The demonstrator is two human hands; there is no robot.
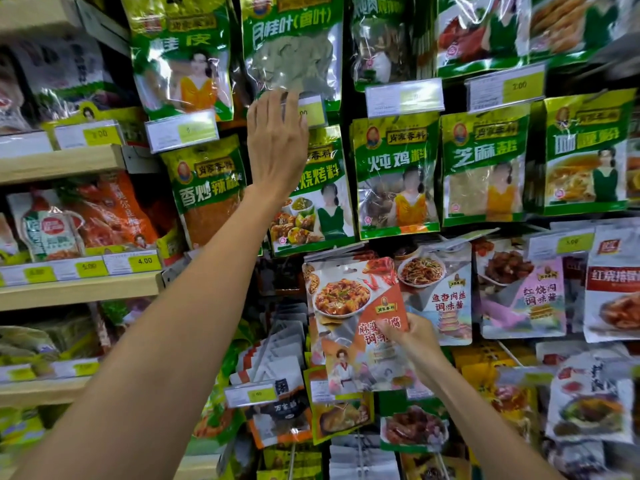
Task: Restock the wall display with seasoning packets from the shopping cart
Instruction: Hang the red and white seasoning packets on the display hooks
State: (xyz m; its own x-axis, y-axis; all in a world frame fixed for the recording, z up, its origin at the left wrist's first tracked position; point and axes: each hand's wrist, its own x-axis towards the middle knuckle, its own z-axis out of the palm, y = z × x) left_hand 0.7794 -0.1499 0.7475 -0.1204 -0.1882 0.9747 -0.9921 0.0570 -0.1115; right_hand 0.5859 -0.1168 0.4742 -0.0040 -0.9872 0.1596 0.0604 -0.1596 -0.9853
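Observation:
My right hand (410, 336) pinches a seasoning packet (353, 306) printed with a tofu dish, holding it up in front of the lower rows of the wall display. My left hand (277, 140) reaches high with fingers straight, its fingertips on the price tag (311, 112) under the green bay-leaf packet (291, 46). It covers part of the green barbecue seasoning packet (311, 202) hanging below. The shopping cart is out of view.
Green packets (394, 174) hang in rows on pegs across the wall. Pale sauce packets (523, 292) hang lower right. Wooden shelves (62, 164) with orange and white bags stand at the left. A peg of grey packets (280, 348) sticks out at lower centre.

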